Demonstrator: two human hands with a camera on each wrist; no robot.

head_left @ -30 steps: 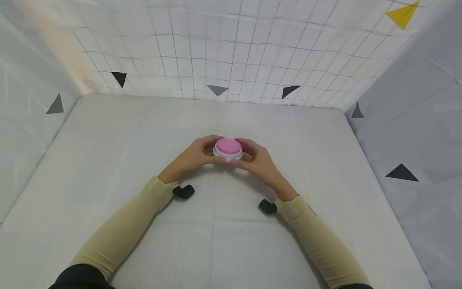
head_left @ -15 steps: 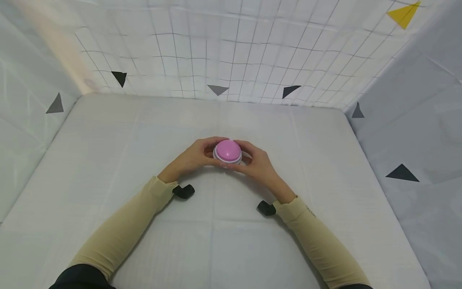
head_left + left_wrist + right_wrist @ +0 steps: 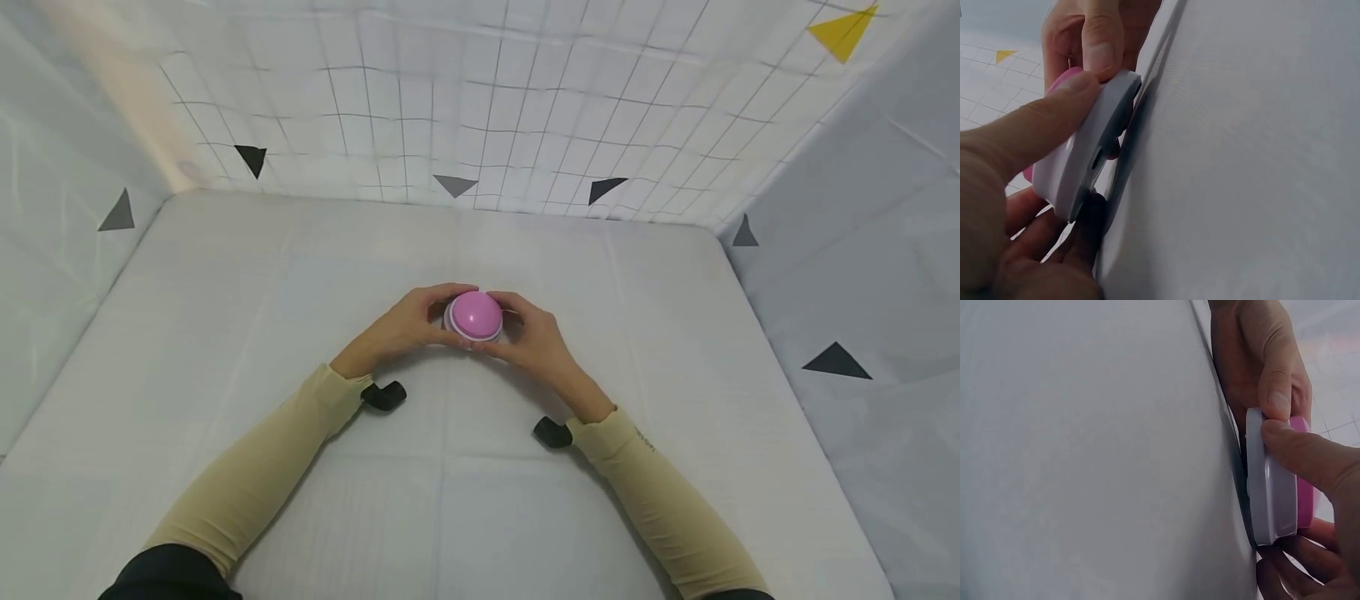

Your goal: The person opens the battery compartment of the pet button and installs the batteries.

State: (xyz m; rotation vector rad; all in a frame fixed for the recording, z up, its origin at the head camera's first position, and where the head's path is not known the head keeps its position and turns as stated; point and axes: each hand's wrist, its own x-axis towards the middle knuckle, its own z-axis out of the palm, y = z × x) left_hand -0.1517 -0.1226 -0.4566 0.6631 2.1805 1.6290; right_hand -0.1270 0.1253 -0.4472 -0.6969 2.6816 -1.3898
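Note:
A round push button (image 3: 477,315) with a pink domed top and a white base is held between both hands near the middle of the table. My left hand (image 3: 414,321) grips its left side, thumb at the near edge and fingers behind. From the other side my right hand (image 3: 534,332) holds it the same way, and the two thumbs nearly meet. In the left wrist view the white base (image 3: 1079,153) is tilted, with part of its dark underside showing and fingertips below it. The right wrist view shows the pink top (image 3: 1304,481) facing away from the table.
The white-covered table (image 3: 315,250) is bounded by a grid-lined back sheet (image 3: 510,108) and pale side sheets. Dark triangles (image 3: 836,361) and a yellow triangle (image 3: 843,33) mark the sheets. A black wrist piece (image 3: 553,432) sits below each hand.
The push button has tipped so that its pink top faces the head camera more fully. Both hands keep their hold and have shifted only slightly.

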